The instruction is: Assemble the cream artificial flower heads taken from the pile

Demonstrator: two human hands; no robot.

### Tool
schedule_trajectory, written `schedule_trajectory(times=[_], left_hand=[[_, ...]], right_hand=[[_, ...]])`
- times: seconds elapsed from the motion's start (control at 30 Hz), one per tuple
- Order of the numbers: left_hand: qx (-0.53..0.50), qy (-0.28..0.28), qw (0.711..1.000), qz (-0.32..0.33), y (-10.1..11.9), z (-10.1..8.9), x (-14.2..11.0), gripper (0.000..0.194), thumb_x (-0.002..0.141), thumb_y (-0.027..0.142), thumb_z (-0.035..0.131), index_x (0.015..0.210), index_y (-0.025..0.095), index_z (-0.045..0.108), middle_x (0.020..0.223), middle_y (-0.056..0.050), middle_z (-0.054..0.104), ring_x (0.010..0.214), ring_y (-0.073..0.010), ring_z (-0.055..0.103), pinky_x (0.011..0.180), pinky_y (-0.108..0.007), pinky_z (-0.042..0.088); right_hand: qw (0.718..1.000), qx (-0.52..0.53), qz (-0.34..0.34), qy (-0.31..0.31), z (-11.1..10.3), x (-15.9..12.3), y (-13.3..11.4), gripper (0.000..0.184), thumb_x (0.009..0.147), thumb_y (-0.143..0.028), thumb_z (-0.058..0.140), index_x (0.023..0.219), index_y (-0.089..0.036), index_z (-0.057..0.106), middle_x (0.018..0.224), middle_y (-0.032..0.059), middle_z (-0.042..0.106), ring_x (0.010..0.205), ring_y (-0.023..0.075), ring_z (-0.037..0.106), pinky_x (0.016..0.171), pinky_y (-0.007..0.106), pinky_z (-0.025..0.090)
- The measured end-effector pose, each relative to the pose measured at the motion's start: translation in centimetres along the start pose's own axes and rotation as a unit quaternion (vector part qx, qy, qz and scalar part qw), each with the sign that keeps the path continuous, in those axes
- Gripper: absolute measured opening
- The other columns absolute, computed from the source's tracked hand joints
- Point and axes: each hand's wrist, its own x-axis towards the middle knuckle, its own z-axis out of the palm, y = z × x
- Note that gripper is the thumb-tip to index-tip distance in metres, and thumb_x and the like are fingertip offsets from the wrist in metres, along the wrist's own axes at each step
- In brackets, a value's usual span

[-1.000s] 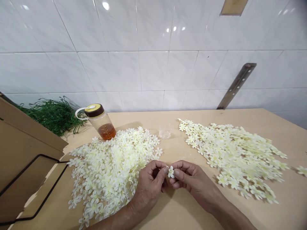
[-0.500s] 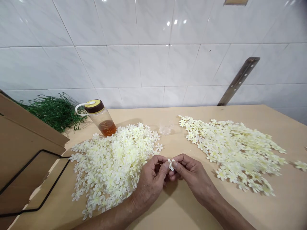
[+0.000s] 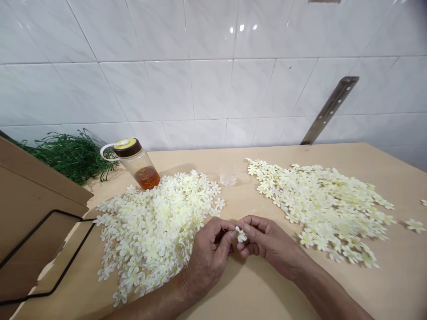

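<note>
A small cream-white artificial flower (image 3: 241,235) sits between my two hands, above the bare front middle of the table. My right hand (image 3: 271,244) is closed, with thumb and forefinger pinching it. From the other side, my left hand (image 3: 210,255) is closed too, its thumb and fingertips pressed at the flower's edge. Beside my left hand spreads a thick heap of loose white flowers (image 3: 156,226). To the right of my right hand lies a wider, flatter pile of yellowish-white flowers (image 3: 327,204).
A bottle of amber liquid (image 3: 143,171) stands behind the left heap. Green plastic stems (image 3: 71,155) lie at the back left, near a cardboard box (image 3: 36,200) and a black wire frame (image 3: 63,271). Clear plastic (image 3: 228,178) rests mid-table. A metal bracket (image 3: 330,111) leans against the tiled wall.
The flower between my fingers has turned, its petals now facing more toward me and downward. My right hand has shifted slightly. The whole view has moved a little.
</note>
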Motion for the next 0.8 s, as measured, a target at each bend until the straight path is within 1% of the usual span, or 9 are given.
schedule_trajectory(times=[0.1,0.17,0.3,0.4,0.5,0.6,0.7,0.8], left_hand=[[0.019,0.007,1.0,0.001,0.2,0.0,-0.1,0.016,0.09,0.03,0.058,0.089,0.018,0.068,0.081,-0.005,0.065,0.069,-0.0139,0.06,0.058,-0.021,0.045],[0.019,0.003,1.0,-0.012,0.3,0.0,-0.1,0.017,0.09,0.031,0.057,0.087,0.018,0.067,0.08,-0.005,0.065,0.068,-0.0138,0.059,0.057,-0.021,0.044],[-0.011,-0.011,0.999,-0.046,0.1,0.2,-0.1,0.02,0.091,0.034,0.055,0.087,0.016,0.063,0.069,-0.003,0.063,0.059,-0.0117,0.057,0.055,-0.021,0.044],[-0.035,-0.019,0.998,-0.057,-0.2,0.4,-0.1,0.022,0.092,0.036,0.053,0.089,0.016,0.062,0.059,0.001,0.058,0.05,-0.0096,0.052,0.05,-0.02,0.042],[-0.058,-0.025,0.996,-0.065,-0.4,0.5,0.0,0.023,0.092,0.038,0.053,0.093,0.016,0.061,0.058,0.001,0.058,0.049,-0.0096,0.054,0.049,-0.019,0.043],[-0.09,-0.025,0.993,-0.077,-0.4,0.5,0.2,0.023,0.091,0.038,0.055,0.095,0.016,0.06,0.061,0.0,0.062,0.052,-0.0109,0.057,0.05,-0.02,0.045],[-0.104,-0.016,0.991,-0.087,-0.4,0.5,0.4,0.024,0.09,0.039,0.057,0.09,0.015,0.06,0.06,0.0,0.062,0.051,-0.0108,0.057,0.049,-0.02,0.045],[-0.089,-0.005,0.992,-0.086,-0.4,0.4,0.5,0.024,0.089,0.039,0.059,0.087,0.015,0.061,0.057,0.001,0.06,0.05,-0.0105,0.056,0.048,-0.019,0.044]], right_hand=[[1.0,-0.017,0.02,-0.015,-0.2,-0.1,-0.2,0.03,0.082,-0.041,0.071,0.092,-0.013,0.068,0.08,0.0054,0.068,0.071,0.0125,0.062,0.07,0.027,0.051],[0.998,-0.058,0.013,-0.014,-0.1,-0.1,-0.4,0.032,0.081,-0.044,0.071,0.09,-0.013,0.069,0.078,0.0052,0.069,0.068,0.0124,0.063,0.07,0.027,0.051],[0.981,-0.187,-0.032,0.029,0.8,-0.3,-0.5,0.034,0.085,-0.048,0.063,0.088,-0.015,0.068,0.071,0.0033,0.068,0.063,0.0142,0.064,0.062,0.026,0.05],[0.968,-0.235,-0.052,0.067,1.5,-0.3,-0.3,0.033,0.089,-0.049,0.057,0.086,-0.017,0.064,0.062,0.0,0.064,0.055,0.014,0.063,0.055,0.025,0.049],[0.968,-0.23,-0.058,0.082,1.7,-0.2,-0.1,0.031,0.088,-0.048,0.058,0.084,-0.018,0.062,0.059,-0.0016,0.062,0.051,0.0128,0.06,0.051,0.025,0.047],[0.977,-0.195,-0.067,0.054,1.5,-0.1,-0.1,0.03,0.085,-0.046,0.063,0.083,-0.016,0.061,0.066,0.0008,0.066,0.058,0.0138,0.063,0.056,0.025,0.048],[0.982,-0.174,-0.068,0.016,1.3,-0.1,-0.1,0.033,0.083,-0.048,0.066,0.086,-0.015,0.062,0.073,0.0035,0.068,0.066,0.0154,0.065,0.063,0.027,0.05],[0.984,-0.17,-0.046,0.013,0.9,-0.2,-0.1,0.038,0.085,-0.053,0.062,0.087,-0.014,0.063,0.076,0.0052,0.069,0.068,0.0162,0.066,0.065,0.028,0.05]])
